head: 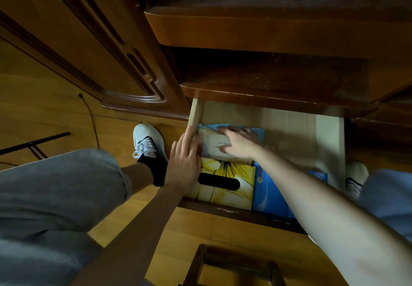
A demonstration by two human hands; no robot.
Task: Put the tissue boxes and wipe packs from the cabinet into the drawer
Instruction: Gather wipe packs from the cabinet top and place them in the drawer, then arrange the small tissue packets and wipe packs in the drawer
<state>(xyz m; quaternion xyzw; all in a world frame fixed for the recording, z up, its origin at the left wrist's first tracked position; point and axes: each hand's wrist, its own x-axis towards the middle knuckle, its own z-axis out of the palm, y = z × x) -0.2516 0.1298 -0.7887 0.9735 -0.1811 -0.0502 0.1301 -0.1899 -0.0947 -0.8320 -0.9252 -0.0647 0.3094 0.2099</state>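
Step in hand looks like seating a pale wipe pack (214, 144) at the back left of the open drawer (330, 134): left hand (184, 163) lies flat-fingered against its side, right hand (239, 142) presses on top, fingers spread, neither gripping. Drawer also holds a yellow tissue box (225, 181) and blue box (270, 193) at the front; next move probably calls for letting go and checking the cabinet shelves (267, 29), where no further packs show.

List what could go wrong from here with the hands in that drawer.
1. The left hand lies over the drawer side wall; if the drawer slides in, its fingers could be pinched.
2. The right hand presses the white pack into a tight spot behind the yellow tissue box; it may crumple or jam.
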